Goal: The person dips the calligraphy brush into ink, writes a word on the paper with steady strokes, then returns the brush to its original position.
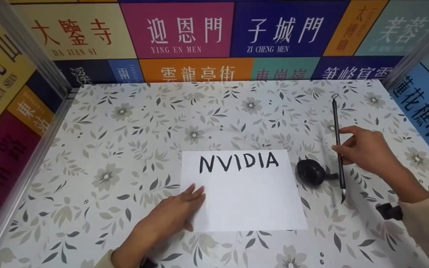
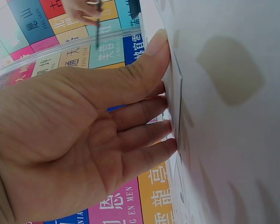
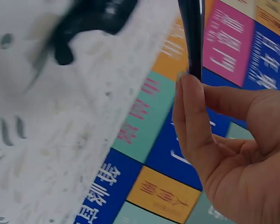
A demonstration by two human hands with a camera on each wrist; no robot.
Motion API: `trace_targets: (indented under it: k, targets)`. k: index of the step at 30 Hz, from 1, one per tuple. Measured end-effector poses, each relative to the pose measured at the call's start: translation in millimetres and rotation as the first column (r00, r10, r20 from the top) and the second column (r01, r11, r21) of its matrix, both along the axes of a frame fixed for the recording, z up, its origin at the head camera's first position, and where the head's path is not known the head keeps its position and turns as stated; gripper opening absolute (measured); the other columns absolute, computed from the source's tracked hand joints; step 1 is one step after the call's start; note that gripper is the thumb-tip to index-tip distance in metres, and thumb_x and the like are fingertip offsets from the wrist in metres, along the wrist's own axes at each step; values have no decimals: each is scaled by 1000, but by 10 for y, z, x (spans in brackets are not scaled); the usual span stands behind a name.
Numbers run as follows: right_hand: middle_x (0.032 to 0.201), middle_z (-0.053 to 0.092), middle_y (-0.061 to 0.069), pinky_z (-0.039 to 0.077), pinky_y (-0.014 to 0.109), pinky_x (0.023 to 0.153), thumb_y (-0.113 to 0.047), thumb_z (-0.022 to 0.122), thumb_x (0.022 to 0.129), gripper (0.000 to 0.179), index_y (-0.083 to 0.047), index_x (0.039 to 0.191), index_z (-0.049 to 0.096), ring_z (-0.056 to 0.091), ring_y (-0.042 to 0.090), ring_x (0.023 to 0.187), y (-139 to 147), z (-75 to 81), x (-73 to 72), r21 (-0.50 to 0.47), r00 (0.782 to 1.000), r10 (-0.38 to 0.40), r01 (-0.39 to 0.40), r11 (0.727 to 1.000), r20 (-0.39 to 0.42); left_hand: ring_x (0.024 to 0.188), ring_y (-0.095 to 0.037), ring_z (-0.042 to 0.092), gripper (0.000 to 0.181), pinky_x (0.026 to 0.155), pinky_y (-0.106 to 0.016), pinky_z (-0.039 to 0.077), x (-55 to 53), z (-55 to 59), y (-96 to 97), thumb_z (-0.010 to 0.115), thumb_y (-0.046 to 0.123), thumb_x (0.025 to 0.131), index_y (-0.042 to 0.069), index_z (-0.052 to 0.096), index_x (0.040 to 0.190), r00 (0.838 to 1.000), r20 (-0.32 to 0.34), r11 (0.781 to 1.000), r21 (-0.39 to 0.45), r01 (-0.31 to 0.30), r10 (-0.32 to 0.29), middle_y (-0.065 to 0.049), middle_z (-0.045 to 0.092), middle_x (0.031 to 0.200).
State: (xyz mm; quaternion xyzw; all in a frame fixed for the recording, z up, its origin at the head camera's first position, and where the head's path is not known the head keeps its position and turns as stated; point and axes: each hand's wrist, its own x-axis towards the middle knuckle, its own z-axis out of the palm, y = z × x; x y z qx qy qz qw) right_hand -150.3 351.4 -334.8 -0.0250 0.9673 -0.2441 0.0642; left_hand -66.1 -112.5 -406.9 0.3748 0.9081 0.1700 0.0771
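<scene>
A sheet of white paper (image 1: 251, 201) lies on the table with "NVIDIA" in black brush strokes along its top. The left hand (image 1: 179, 208) rests on the paper's left edge. In the left wrist view that hand (image 2: 98, 126) touches the surface with fairly straight fingers, thumb at the paper's edge. Right of the paper, the right hand (image 1: 367, 149) pinches a dark writing brush (image 1: 336, 126) between thumb and fingers. Its black-tipped bristles point down toward the near side. The right wrist view shows the brush (image 3: 193, 37) between the fingertips of the right hand (image 3: 228, 140).
A round, shiny black object with a short handle (image 1: 310, 173) sits between the paper and the brush. A small black object (image 1: 388, 211) is beside the right sleeve. A flower-patterned covering (image 1: 155, 123) spans the table, and colourful lettered panels (image 1: 177, 29) enclose its far and lateral sides.
</scene>
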Motion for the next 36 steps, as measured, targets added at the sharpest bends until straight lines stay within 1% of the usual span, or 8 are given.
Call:
trace_targets:
  k: [6,7,10,14,17,22,29,36]
  targets:
    - [83,69,23,53,39,56,-11,66,89,55,16,131,42,68,25,59,-73,-239,-61,5,1000,21,-21,1000,-8,133,-34,39,79,84,-48,50,-3,6,0,80,16,64,0,51,136,1000,1,1000,-1,-5,5,-15,45,143]
    - [81,69,22,53,42,60,-10,65,88,54,16,129,43,67,25,58,-80,-269,-73,21,1000,24,-24,999,-10,133,-34,39,79,84,-48,50,-2,8,4,80,16,64,0,51,136,1000,3,1000,-1,-8,8,-15,45,143]
    - [71,69,17,51,46,61,-10,66,86,52,18,124,46,65,22,54,-89,-341,-112,70,1000,31,-31,997,1,133,-33,38,79,83,-48,50,-2,9,13,81,16,64,1,51,136,1000,10,1000,-10,-14,14,-14,44,143]
    - [60,65,7,46,39,51,-11,68,84,49,19,118,50,62,20,52,-86,-410,-158,118,999,50,-52,992,21,134,-33,37,79,86,-47,49,-8,12,27,81,17,65,1,51,136,999,39,999,-29,-27,28,-14,43,145]
    - [56,62,2,43,35,49,-12,69,83,48,19,116,52,59,20,53,-83,-450,-180,135,998,64,-67,989,22,135,-32,36,80,88,-47,48,-15,15,35,81,18,64,1,51,137,997,68,998,-45,-37,40,-13,41,146]
    - [56,59,2,43,38,52,-13,69,82,49,18,116,52,56,25,57,-65,-508,-215,147,998,51,-55,988,35,135,-32,36,81,87,-47,48,-14,15,32,81,19,65,2,50,137,996,77,998,-50,-40,44,-13,40,147]
    - [64,62,10,46,46,62,-13,69,79,48,17,114,54,57,33,66,-71,-552,-247,153,998,51,-57,987,45,135,-31,35,80,88,-49,48,-11,14,21,80,20,65,2,50,137,996,72,998,-44,-40,43,-12,40,147]
    - [67,61,14,46,44,60,-15,69,80,46,18,110,56,56,32,65,-71,-560,-252,151,996,65,-72,986,53,135,-31,35,80,89,-48,47,-11,18,12,80,20,66,1,50,138,996,71,998,-39,-42,45,-12,41,147]
